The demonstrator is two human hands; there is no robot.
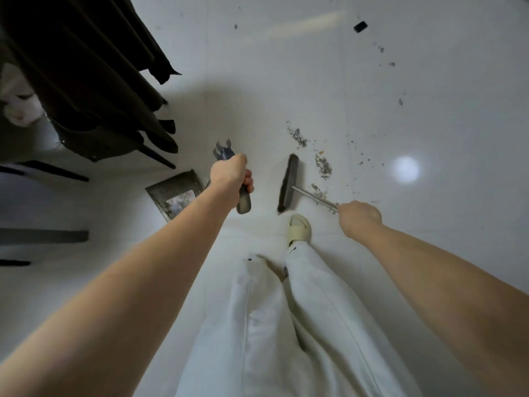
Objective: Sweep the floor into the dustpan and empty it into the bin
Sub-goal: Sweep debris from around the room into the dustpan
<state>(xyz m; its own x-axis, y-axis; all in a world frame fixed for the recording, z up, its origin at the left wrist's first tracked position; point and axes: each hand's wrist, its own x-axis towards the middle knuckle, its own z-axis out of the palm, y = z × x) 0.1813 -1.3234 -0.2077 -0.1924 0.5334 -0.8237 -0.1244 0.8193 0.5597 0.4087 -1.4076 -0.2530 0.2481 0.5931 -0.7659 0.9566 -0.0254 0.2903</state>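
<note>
My left hand (230,177) grips the grey handle (244,200) of the dustpan (174,196), whose dirty pan sits on the white floor to the left of my hand. My right hand (359,217) grips the metal shaft of the broom (312,196). The dark broom head (287,183) rests on the floor between the two hands. Grey debris (323,167) lies in small piles just right of the broom head, and more crumbs (390,64) trail away to the upper right.
Dark hanging cloth and furniture legs (94,90) crowd the left side. A small black piece (360,26) lies far up the floor. My foot in a pale slipper (297,229) stands just below the broom head. A bright light spot (405,169) reflects on the tiles.
</note>
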